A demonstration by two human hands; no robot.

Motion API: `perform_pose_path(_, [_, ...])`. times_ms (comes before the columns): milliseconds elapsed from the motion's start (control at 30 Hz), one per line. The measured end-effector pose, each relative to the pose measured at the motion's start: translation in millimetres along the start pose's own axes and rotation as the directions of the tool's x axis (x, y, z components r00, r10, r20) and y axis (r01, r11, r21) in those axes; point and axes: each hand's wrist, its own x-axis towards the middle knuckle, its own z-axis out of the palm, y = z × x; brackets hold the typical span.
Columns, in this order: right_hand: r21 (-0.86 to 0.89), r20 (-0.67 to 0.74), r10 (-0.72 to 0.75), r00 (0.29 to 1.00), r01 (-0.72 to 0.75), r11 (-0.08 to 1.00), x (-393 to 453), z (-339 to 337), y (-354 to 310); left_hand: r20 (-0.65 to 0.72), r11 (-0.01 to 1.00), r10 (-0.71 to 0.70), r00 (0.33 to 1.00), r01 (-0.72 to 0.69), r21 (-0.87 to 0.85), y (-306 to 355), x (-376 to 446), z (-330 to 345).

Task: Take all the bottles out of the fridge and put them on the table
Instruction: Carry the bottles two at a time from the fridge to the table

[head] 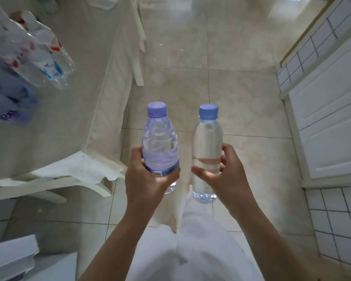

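Head view. The person stands on a pale tiled floor [241, 98], both forearms reaching forward at mid-frame.

The left hand [148, 179] has its grip closed round the lower half of a labelled bottle [160, 147]: thumb on the left flank, fingers wrapped under and across the blue label band. This bottle is clear, ribbed, holds clear liquid, carries a lilac-blue cap, and stands upright, tipped slightly left.

The right hand [227, 171] has its grip closed round an unlabelled bottle [208, 151]: thumb across the near face, fingers curled behind the right flank and seen through the plastic. This bottle is smooth, clear, full, capped in the same colour, and upright. The two bottles are near each other but not touching; both are held in the air above the floor, to the right of the surface.

The surface [73, 110] fills the upper left, covered with a cream cloth whose edge hangs down. On its far left stands a group of bottles [43, 63], blurred; red and blue label marks are discernible, the count is not. Nearer the left edge lies a purple-printed pack [10, 106], also blurred.

White panelled cabinets [328, 122] with white tiling run along the right. The person's white garment [190, 256] occupies the bottom centre. A white object [10, 258] sits at bottom left; its identity cannot be determined.
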Motion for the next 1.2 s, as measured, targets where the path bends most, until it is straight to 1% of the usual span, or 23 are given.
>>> perform_pose_path(133, [-0.023, 0.047, -0.026, 0.999, 0.027, 0.999, 57, -8, -15, -0.062, 0.999, -0.035, 0.997, 0.035, -0.001, 11, 40, 24])
perform_pose_path(333, [-0.087, 0.191, -0.073, 0.979, 0.091, 0.992, 153, -30, -58, -0.205, 0.996, -0.086, 0.975, 0.084, -0.02, 43, 107, 56])
perform_pose_path(467, [-0.135, 0.248, -0.138, 0.959, 0.176, 0.975, 210, -33, -90, -0.32, 0.993, -0.119, 0.94, 0.107, -0.054, 60, 147, 68])
perform_pose_path(600, [-0.158, 0.343, -0.127, 0.931, 0.19, 0.969, 255, -19, -116, -0.409, 0.985, -0.172, 0.896, 0.162, -0.061, 61, 180, 66])
perform_pose_path(700, [-0.177, 0.408, -0.11, 0.906, 0.197, 0.964, 283, 5, -133, -0.478, 0.974, -0.22, 0.851, 0.214, -0.068, 53, 209, 56])
perform_pose_path(800, [-0.206, 0.457, -0.107, 0.883, 0.222, 0.953, 313, 39, -151, -0.497, 0.962, -0.267, 0.826, 0.256, -0.091, 40, 240, 42])
perform_pose_path(900, [-0.217, 0.5, -0.118, 0.858, 0.256, 0.942, 337, 78, -170, -0.532, 0.944, -0.328, 0.78, 0.286, -0.163, 23, 270, 21])
perform_pose_path(967, [-0.22, 0.528, -0.116, 0.842, 0.267, 0.938, 350, 107, -184, -0.559, 0.937, -0.347, 0.753, 0.306, -0.169, 12, 291, 5])
perform_pose_path(1100, [-0.227, 0.617, -0.126, 0.777, 0.329, 0.917, 368, 172, -216, -0.627, 0.921, -0.37, 0.685, 0.36, -0.151, -6, 326, -29])
perform_pose_path(1200, [-0.18, 0.686, -0.162, 0.709, 0.38, 0.907, 372, 219, -235, -0.672, 0.909, -0.391, 0.629, 0.379, -0.174, -16, 343, -53])
